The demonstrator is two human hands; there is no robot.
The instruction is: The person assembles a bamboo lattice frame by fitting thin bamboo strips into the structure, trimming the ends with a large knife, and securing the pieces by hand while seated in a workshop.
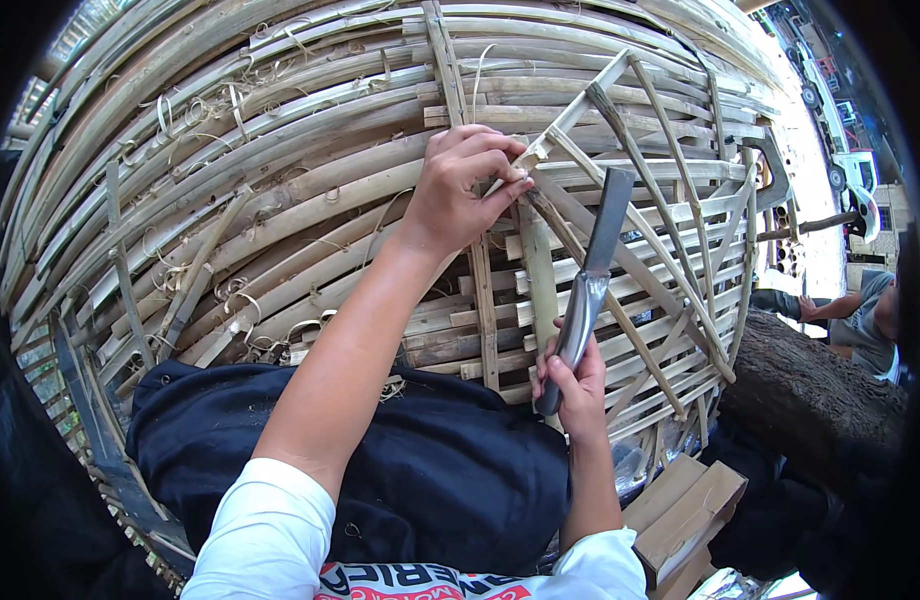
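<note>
My left hand [468,190] is closed, its thumb and fingers pinched at the near left corner of a bamboo frame [677,255]. That frame is made of several thin slats fanning out from a short crosspiece [580,105]. The fingertips partly hide the joint there. In my right hand [578,392] is a knife [602,235] with a flat, square-ended dark blade and a shiny metal handle. It points up and away, its blade over the slats. I cannot tell whether the blade touches them.
Stacked bamboo strips [310,165] with curled shavings fill the far side. Dark cloth [430,460] covers my lap. At right are a cardboard box [690,520], a thick log [815,380], a seated person [865,320] and a white truck [852,180] farther off.
</note>
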